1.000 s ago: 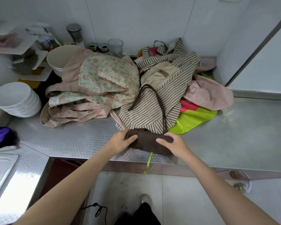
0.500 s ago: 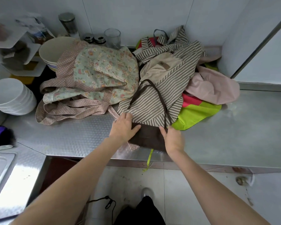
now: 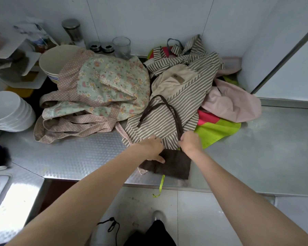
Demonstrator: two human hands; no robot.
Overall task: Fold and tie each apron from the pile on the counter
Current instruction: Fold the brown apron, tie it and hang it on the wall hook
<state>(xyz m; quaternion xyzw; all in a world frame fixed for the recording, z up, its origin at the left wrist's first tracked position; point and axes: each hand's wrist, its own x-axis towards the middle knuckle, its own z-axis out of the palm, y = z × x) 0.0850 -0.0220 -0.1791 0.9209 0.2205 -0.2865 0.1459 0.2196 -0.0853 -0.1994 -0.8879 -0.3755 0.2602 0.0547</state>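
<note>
Steel bench (image 3: pixel 75 157), viewed from my head camera, left to right. At far left sits a stack of white bowls (image 3: pixel 9 110), with a cream bowl (image 3: pixel 55 59) behind it against the wall. Next lies the floral apron (image 3: pixel 107 86), its dotted pink straps (image 3: pixel 73 125) spilling toward the bench edge. At centre, the striped apron (image 3: pixel 167 118) lies heaped, with thin brown ties (image 3: pixel 169 107) looped across it. In front of it, at the bench edge, lies the folded brown apron (image 3: pixel 174 166). My left hand (image 3: pixel 149 150) rests on its left end, thumb laid over the cloth; how far the fingers curl I cannot tell. My right hand (image 3: pixel 189 142) is closed, its grip pinching a brown tie just above the folded bundle. A lime ribbon (image 3: pixel 161 186) hangs over the bench edge below. Farther right lie a lime-and-red apron (image 3: pixel 215 130) and a pale pink apron (image 3: pixel 235 102).
</note>
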